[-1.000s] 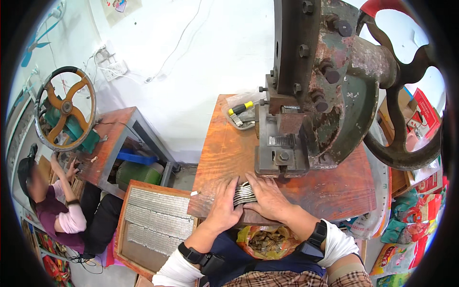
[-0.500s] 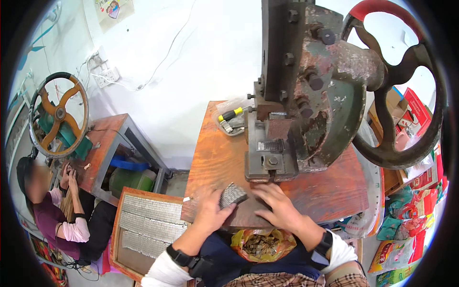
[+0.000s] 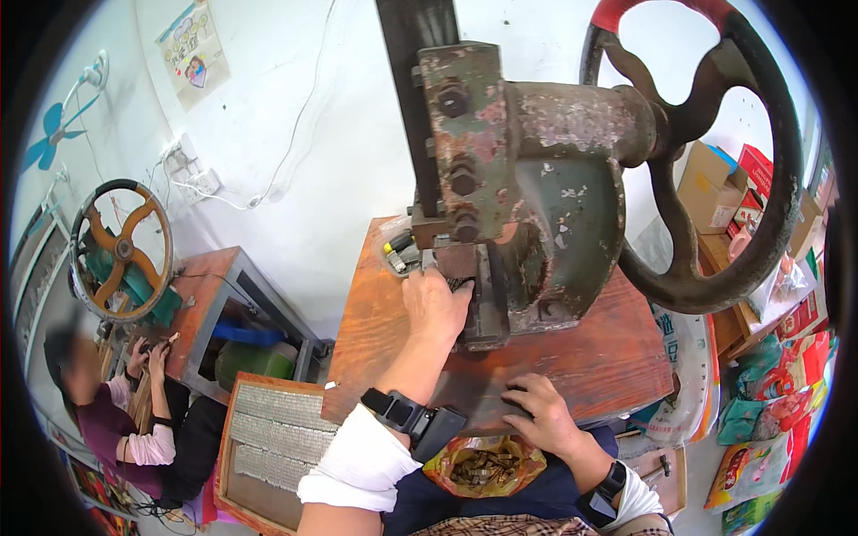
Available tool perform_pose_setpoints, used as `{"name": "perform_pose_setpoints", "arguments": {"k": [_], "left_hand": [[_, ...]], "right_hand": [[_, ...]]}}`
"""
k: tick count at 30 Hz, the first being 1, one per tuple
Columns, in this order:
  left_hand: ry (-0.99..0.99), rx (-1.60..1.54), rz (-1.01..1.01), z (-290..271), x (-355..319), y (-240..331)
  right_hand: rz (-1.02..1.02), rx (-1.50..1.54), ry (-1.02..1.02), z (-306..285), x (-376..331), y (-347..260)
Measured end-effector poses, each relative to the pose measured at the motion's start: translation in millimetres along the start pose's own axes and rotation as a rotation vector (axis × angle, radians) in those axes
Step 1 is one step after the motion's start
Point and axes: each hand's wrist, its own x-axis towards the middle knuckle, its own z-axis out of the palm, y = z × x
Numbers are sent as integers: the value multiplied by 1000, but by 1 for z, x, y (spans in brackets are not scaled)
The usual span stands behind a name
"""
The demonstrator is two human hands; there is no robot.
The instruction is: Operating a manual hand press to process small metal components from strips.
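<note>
My left hand [image 3: 435, 302] reaches into the hand press [image 3: 563, 196], its fingers closed at the die under the ram. Beside the thumb, a sliver of a stack of small grey metal pieces [image 3: 459, 285] shows; the rest is hidden by the hand. My right hand [image 3: 542, 414] rests near the front edge of the wooden table [image 3: 581, 357], fingers apart and slightly bent, holding nothing. Below it, on my lap, a yellow and red plastic bag [image 3: 523, 481] lies open with many small brass-coloured pieces inside.
A shallow wooden tray [image 3: 228, 447] of silvery pieces in rows stands at left. Behind the press sits a clear tub [image 3: 402, 255]. The press's big handwheel [image 3: 779, 179] overhangs at right, above colourful bags [image 3: 760, 456]. Another person [image 3: 134, 420] works at far left.
My left hand has moved from the table's front up to the press die with the metal stack. My right hand has drawn back slightly toward me. The view has shifted.
</note>
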Motion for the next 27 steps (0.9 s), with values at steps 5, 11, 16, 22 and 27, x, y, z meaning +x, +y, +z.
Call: {"name": "perform_pose_setpoints", "arguments": {"k": [5,11,16,22,27], "left_hand": [[-227,-500,-121,-4,1,1],[-301,-925,7,-15,3,-39],[-49,-563,7,6,-9,-13],[-98,-480,136,-1,18,-52],[-91,-375,240,16,10,-65]], "right_hand": [[-17,-25,41,-1,-4,5],[-35,15,170,-6,26,-4],[8,-198,403,-5,118,-13],[26,-275,376,5,159,7],[84,-174,323,9,158,-6]]}}
